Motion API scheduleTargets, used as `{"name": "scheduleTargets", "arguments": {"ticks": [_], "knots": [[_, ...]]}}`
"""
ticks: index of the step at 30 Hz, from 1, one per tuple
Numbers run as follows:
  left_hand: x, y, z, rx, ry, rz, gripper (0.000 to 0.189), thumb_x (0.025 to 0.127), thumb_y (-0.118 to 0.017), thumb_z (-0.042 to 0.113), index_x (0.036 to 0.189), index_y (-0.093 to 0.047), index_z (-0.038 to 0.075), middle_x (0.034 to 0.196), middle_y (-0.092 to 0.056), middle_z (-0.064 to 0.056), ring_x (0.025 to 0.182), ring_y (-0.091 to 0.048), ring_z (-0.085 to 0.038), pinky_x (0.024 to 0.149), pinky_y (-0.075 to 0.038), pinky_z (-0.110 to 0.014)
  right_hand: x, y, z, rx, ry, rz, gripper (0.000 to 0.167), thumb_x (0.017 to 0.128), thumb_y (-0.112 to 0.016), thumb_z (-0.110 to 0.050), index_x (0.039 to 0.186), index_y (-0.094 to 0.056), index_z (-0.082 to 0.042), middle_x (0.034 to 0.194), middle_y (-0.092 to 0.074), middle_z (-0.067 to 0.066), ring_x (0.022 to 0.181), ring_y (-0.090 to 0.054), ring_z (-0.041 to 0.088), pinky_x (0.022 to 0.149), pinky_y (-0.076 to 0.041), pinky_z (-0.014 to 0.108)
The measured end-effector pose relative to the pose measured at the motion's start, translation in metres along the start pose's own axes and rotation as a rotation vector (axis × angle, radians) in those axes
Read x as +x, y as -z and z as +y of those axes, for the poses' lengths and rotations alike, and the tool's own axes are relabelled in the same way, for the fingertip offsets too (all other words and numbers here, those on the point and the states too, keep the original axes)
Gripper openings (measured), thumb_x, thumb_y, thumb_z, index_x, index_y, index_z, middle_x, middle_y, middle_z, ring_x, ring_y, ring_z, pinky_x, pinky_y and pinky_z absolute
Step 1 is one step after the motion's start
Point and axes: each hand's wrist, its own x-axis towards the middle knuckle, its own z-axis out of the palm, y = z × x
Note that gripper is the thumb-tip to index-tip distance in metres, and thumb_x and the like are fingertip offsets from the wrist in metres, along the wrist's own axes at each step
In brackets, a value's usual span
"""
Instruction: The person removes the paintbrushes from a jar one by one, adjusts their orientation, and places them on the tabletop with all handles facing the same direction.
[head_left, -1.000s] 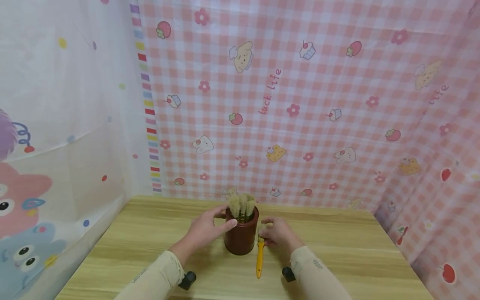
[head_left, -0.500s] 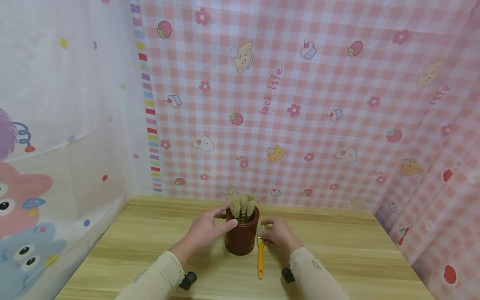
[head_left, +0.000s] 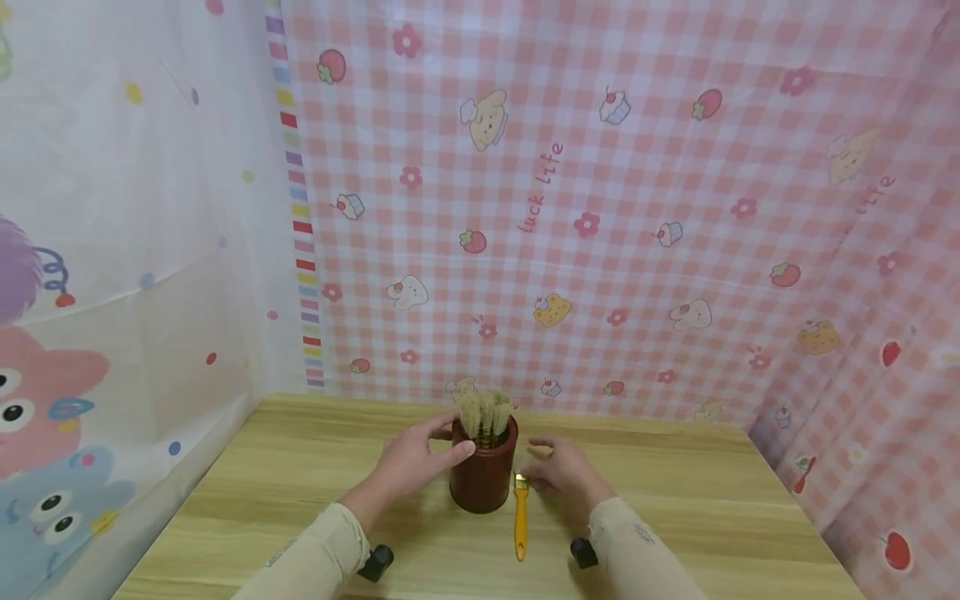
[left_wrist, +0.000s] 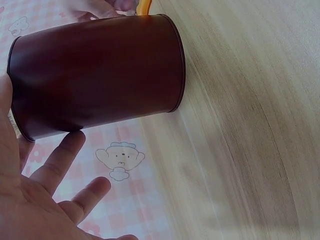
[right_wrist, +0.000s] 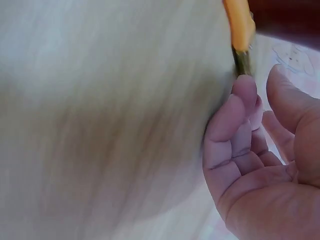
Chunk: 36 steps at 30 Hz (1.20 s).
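Observation:
A dark red-brown cylindrical pot [head_left: 482, 482] stands upright on the table, with several pale bristle tufts [head_left: 486, 414] sticking out of its top. My left hand [head_left: 411, 457] holds the pot near its rim, thumb in front; the left wrist view shows a fingertip against its side while other fingers spread away. Right of the pot is a paintbrush [head_left: 521, 518], its orange handle towards me. My right hand [head_left: 561, 467] is beside the brush's far end, fingers loosely bent. In the right wrist view the thumb stands apart from the fingertips, which are at the brush's ferrule [right_wrist: 242, 61]; its bristles are hidden.
The wooden table [head_left: 675, 500] ends at a pink checked curtain [head_left: 600, 267] behind, with a white patterned curtain [head_left: 172, 275] at the left. A black object [head_left: 377, 563] shows at the left wrist and another black object [head_left: 583, 552] at the right.
My right hand has shifted slightly to the right, and more of the brush's metal ferrule shows beside it. My left hand and the pot stay in place.

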Motion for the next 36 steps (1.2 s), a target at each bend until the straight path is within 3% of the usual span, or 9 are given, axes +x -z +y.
{"name": "scheduleTargets", "arguments": {"ticks": [3, 8, 13, 19, 28, 36], "knots": [[0.000, 0.000, 0.000, -0.004, 0.004, -0.007, 0.075, 0.095, -0.068, 0.071, 0.158, -0.053, 0.035, 0.142, -0.072, 0.000, 0.138, -0.063, -0.034, 0.120, -0.026, -0.075, -0.004, 0.013, -0.002, 0.000, 0.038, -0.009, 0.056, 0.104, -0.071, -0.013, 0.156, -0.052, -0.002, 0.107, -0.076, 0.018, 0.084, -0.075, 0.025, 0.078, -0.065, 0.042], [0.000, 0.001, 0.002, -0.008, 0.011, -0.008, 0.075, 0.095, -0.068, 0.071, 0.159, -0.052, 0.034, 0.143, -0.071, -0.002, 0.139, -0.063, -0.036, 0.121, -0.025, -0.076, -0.010, 0.034, -0.013, 0.042, 0.113, -0.039, 0.056, 0.107, -0.069, -0.020, 0.158, -0.051, -0.003, 0.120, -0.075, 0.025, 0.098, -0.074, 0.035, 0.084, -0.062, 0.048], [-0.001, 0.001, 0.001, -0.007, 0.023, -0.007, 0.074, 0.096, -0.069, 0.069, 0.159, -0.052, 0.034, 0.144, -0.071, -0.003, 0.139, -0.063, -0.037, 0.121, -0.024, -0.076, -0.016, 0.043, -0.029, 0.038, 0.179, -0.034, 0.055, 0.105, -0.071, -0.027, 0.156, -0.055, -0.014, 0.126, -0.076, 0.016, 0.105, -0.073, 0.027, 0.093, -0.060, 0.050], [-0.001, 0.001, 0.001, -0.012, 0.025, -0.009, 0.075, 0.095, -0.068, 0.071, 0.159, -0.052, 0.035, 0.144, -0.070, -0.001, 0.139, -0.062, -0.036, 0.121, -0.023, -0.077, -0.022, 0.036, -0.054, 0.000, 0.249, 0.005, 0.051, 0.101, -0.077, -0.031, 0.150, -0.063, -0.024, 0.120, -0.078, 0.003, 0.105, -0.074, 0.018, 0.095, -0.061, 0.049], [0.000, 0.000, 0.003, -0.010, -0.005, -0.014, 0.075, 0.096, -0.066, 0.071, 0.159, -0.052, 0.034, 0.143, -0.072, -0.003, 0.139, -0.063, -0.035, 0.119, -0.026, -0.078, -0.017, 0.022, -0.073, 0.006, 0.347, 0.085, 0.049, 0.097, -0.081, -0.020, 0.143, -0.067, -0.012, 0.114, -0.080, 0.007, 0.099, -0.073, 0.017, 0.086, -0.062, 0.034], [-0.001, 0.002, 0.002, -0.010, 0.002, -0.020, 0.076, 0.095, -0.065, 0.074, 0.160, -0.050, 0.037, 0.143, -0.072, -0.002, 0.139, -0.063, -0.033, 0.119, -0.025, -0.079, -0.013, 0.010, -0.084, -0.080, 0.360, 0.074, 0.060, 0.095, -0.084, -0.018, 0.150, -0.061, -0.018, 0.108, -0.078, 0.001, 0.093, -0.073, 0.014, 0.077, -0.060, 0.034]]}}
